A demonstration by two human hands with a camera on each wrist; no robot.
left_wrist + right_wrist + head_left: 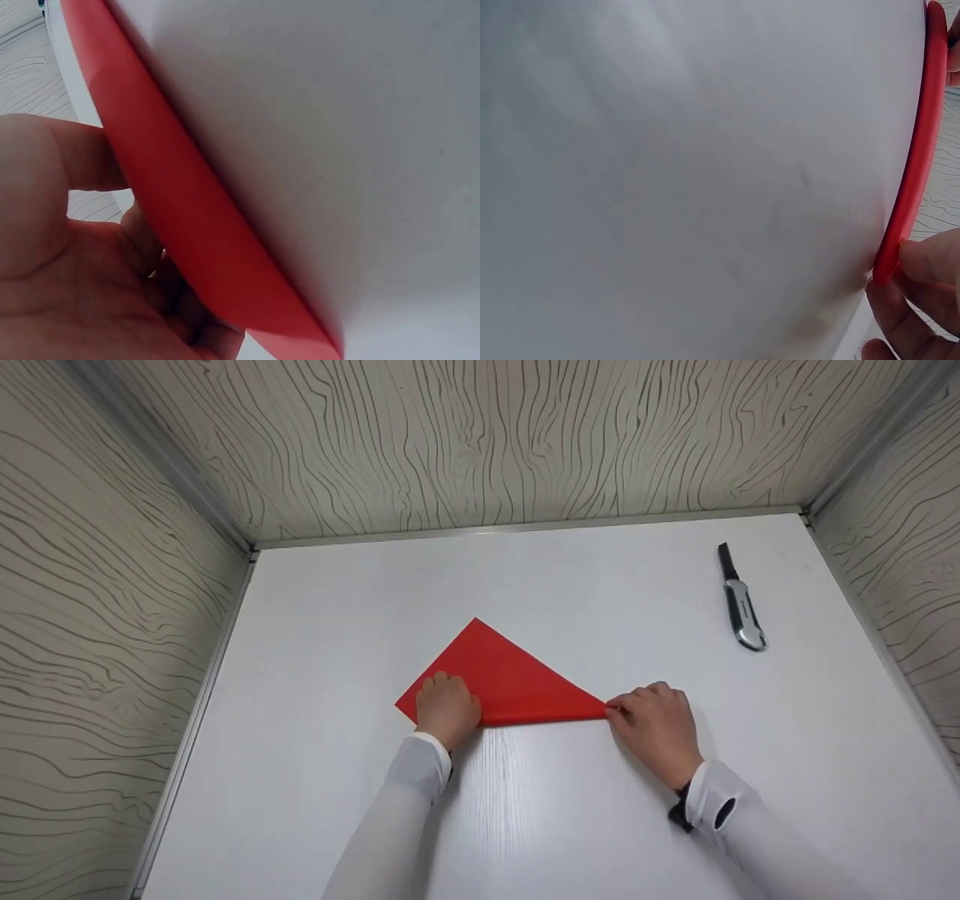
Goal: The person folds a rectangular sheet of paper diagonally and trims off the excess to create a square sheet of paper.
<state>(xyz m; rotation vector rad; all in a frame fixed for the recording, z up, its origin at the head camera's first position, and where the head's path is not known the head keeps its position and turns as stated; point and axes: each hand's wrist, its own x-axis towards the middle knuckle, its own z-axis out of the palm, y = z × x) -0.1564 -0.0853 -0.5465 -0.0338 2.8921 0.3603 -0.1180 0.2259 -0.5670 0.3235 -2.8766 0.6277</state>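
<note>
A sheet of red paper (502, 675), folded over along its near side, lies on the white table. My left hand (448, 709) rests over its left part, fingers bent and holding it near the folded edge. In the left wrist view the thumb (90, 154) meets the rounded fold (176, 187), while the fingertips are hidden behind the paper. At the paper's right corner my right hand (658, 727) pinches the narrow end of the fold. The right wrist view shows thumb and fingers on either side of that red end (889, 262).
A utility knife (742, 607) with a grey and black handle lies at the table's back right. Wood-patterned panels (480, 442) stand behind and at both sides of the white table (337, 607).
</note>
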